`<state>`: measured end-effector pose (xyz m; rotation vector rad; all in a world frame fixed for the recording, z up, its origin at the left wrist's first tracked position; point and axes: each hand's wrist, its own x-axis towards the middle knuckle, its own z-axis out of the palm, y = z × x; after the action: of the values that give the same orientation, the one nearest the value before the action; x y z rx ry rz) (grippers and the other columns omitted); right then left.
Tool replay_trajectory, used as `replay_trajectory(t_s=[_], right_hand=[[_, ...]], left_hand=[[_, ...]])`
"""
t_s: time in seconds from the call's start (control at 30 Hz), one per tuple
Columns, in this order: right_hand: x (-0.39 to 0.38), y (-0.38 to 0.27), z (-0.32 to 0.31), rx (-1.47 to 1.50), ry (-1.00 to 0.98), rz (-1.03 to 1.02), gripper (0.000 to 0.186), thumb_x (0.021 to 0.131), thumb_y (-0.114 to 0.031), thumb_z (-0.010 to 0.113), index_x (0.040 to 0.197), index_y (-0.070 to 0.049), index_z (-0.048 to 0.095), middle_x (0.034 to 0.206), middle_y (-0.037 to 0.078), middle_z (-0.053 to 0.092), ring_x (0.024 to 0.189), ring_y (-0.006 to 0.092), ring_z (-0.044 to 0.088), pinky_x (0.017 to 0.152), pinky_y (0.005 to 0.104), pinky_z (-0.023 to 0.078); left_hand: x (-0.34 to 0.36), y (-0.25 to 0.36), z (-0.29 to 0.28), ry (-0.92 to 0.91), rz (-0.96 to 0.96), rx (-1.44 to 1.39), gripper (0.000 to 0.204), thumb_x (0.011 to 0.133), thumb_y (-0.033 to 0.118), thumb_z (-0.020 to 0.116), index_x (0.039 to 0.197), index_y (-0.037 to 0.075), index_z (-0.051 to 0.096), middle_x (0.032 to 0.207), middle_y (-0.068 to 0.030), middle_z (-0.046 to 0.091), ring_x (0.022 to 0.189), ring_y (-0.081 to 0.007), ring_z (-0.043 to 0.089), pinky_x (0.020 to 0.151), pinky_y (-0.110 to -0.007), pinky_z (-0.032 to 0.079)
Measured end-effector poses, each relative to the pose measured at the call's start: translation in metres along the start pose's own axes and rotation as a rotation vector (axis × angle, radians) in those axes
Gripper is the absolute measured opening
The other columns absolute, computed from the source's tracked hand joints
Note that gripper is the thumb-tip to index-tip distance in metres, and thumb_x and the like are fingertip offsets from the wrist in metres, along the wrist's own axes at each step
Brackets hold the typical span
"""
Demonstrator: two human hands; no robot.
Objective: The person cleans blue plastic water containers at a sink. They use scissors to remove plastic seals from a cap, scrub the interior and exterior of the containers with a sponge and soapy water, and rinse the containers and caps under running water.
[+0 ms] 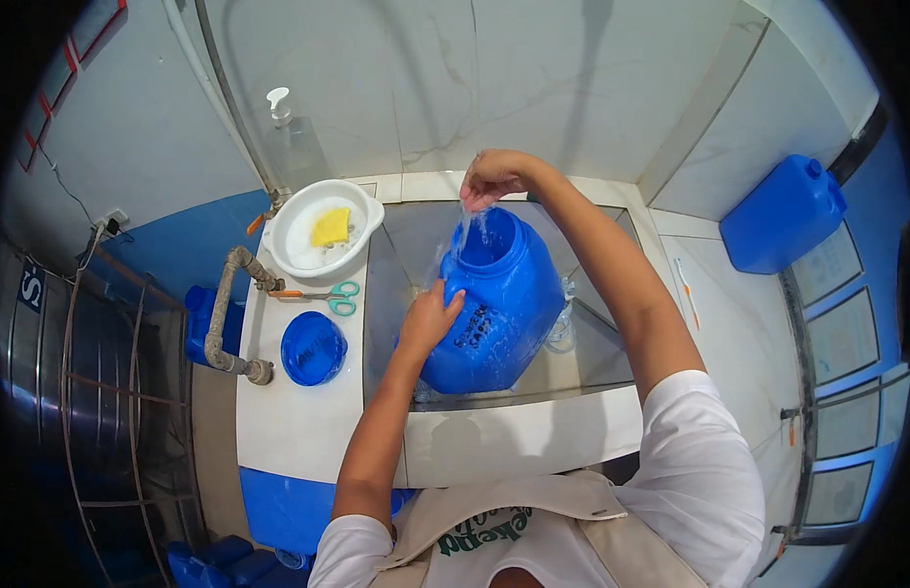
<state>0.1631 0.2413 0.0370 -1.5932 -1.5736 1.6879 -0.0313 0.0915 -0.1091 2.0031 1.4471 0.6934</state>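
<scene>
A large blue plastic jug (494, 338) with a wide open mouth and dark handwriting on its side stands tilted in the sink (396, 230). My left hand (432, 318) grips its left shoulder, just below the neck. Over the far side of the mouth is my right hand (494, 174), its fingers bent down and drawn together. Water (463, 230) streams and splashes beneath those fingers, onto the rim and down the jug's left side. Whether the right hand holds anything small is hidden.
Left of the sink are a white basin (298, 250) with a yellow sponge (330, 227), teal-handled scissors (342, 299), a blue lid (314, 349) and a pipe (224, 309). A pump bottle (296, 152) stands behind. Another blue jug (783, 216) is at the right.
</scene>
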Motion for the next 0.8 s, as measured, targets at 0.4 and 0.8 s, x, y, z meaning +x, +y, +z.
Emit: replay_trajectory(t_s=[0.4,0.8], right_hand=[[0.005,0.007,0.012,-0.070,0.136,-0.004,0.013,0.075,0.006,0.050,0.074,0.005,0.063,0.073,0.016,0.064,0.064,0.0227,0.065,0.059,0.0326,0.055],[0.008,0.014,0.004,0.046,0.198,-0.124,0.014,0.075,0.002,0.049,0.075,0.008,0.062,0.069,0.017,0.063,0.060,0.0220,0.064,0.059,0.0310,0.054]], left_hand=[[0.076,0.008,0.001,-0.043,0.286,0.220,0.037,0.083,0.036,0.058,0.098,0.003,0.053,0.086,-0.0210,0.061,0.087,-0.0393,0.057,0.073,-0.047,0.044],[0.083,0.074,0.072,0.407,0.549,0.397,0.041,0.078,0.020,0.059,0.113,0.001,0.050,0.106,-0.0133,0.052,0.105,-0.0284,0.047,0.096,-0.044,0.032]])
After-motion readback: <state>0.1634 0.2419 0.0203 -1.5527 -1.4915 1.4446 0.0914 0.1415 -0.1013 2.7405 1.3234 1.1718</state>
